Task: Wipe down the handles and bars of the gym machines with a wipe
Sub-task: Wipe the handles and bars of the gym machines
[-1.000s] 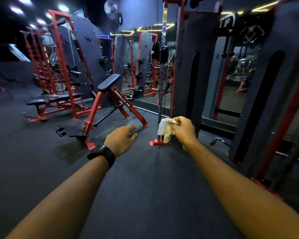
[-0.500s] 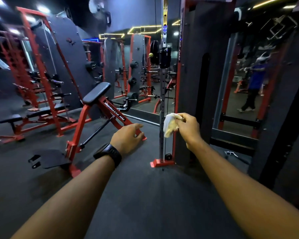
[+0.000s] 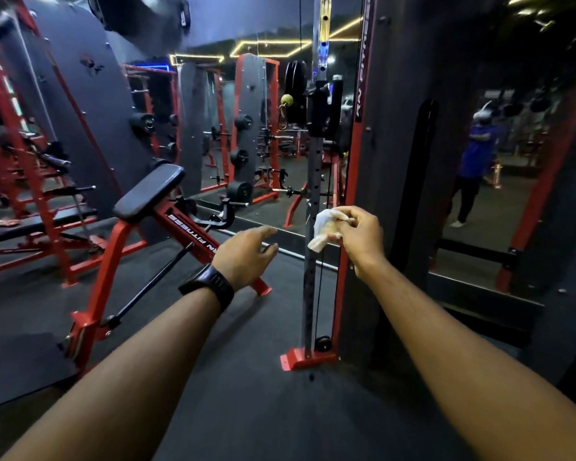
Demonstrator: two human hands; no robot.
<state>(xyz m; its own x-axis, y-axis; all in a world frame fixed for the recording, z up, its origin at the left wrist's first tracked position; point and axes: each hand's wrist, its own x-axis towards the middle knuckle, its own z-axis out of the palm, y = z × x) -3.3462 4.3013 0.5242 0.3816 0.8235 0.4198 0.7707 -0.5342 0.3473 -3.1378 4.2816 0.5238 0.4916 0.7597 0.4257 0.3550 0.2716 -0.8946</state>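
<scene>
White and crumpled, the wipe (image 3: 325,229) is pinched between the thumb and curled fingers of the right hand (image 3: 359,236). It is held up just beside the perforated grey upright (image 3: 311,261) of a cable machine, though whether the cloth touches the metal cannot be told. The left hand (image 3: 246,252) holds nothing. Its fingers are loosely extended and a little spread, and it hovers above the floor (image 3: 246,377) with a black watch (image 3: 210,287) on the wrist.

By the look of it, the job is only at the start of a pass on this machine. The upright beside the wipe seems to be the bar in hand. The black carriage (image 3: 323,108) higher up the upright, the thin cable (image 3: 320,287) next to it, and the red-framed machine with the black pad (image 3: 148,193) to the left all appear left to do. No streaks or damp patches show, so what has been cleaned elsewhere cannot be judged.

The floor is dark, matte and rubbery-looking. The room is dim, with red racks and weight plates well apart on the left. A mirror wall (image 3: 479,227) reflects yellow strip lights and a figure in blue (image 3: 476,154).
</scene>
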